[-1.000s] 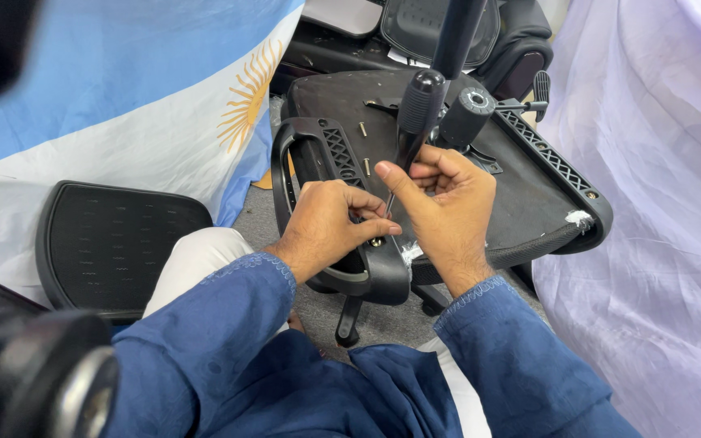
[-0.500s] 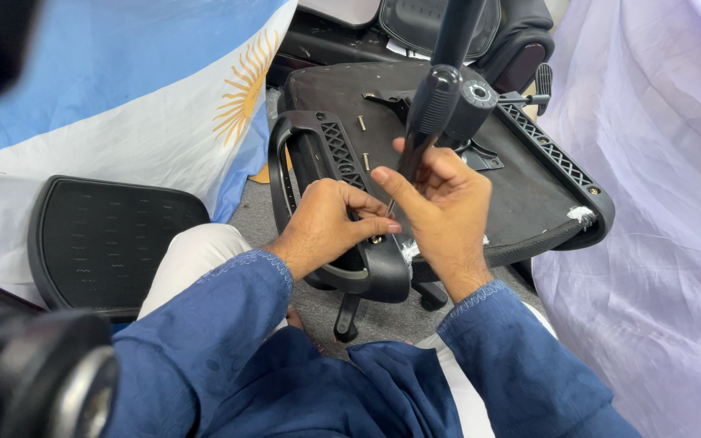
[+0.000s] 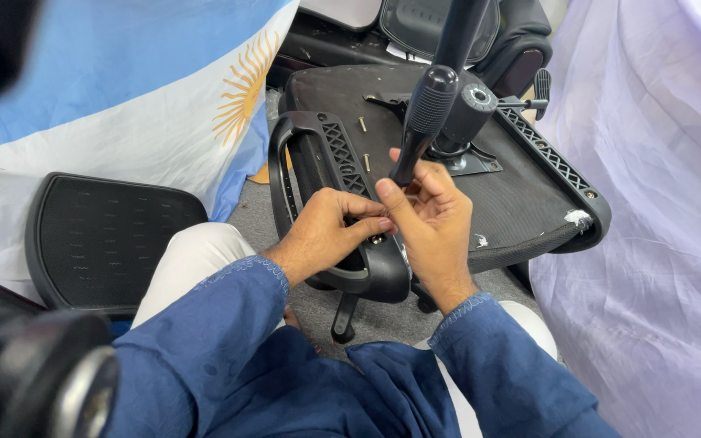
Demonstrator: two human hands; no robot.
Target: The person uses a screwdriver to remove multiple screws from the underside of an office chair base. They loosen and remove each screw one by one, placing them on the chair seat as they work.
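One screwdriver, gripped by the right hand; left hand clasps one armrest; two bolts lie on one seat base.

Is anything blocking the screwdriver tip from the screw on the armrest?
Nothing visible. The right hand holds the screwdriver down toward the screw on the armrest. The left hand steadies the armrest, its fingers crowding the tip, so contact itself is hidden.

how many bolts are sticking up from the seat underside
2: one bolt further back beside the armrest, a second bolt nearer the hands. Others may be hidden by them.
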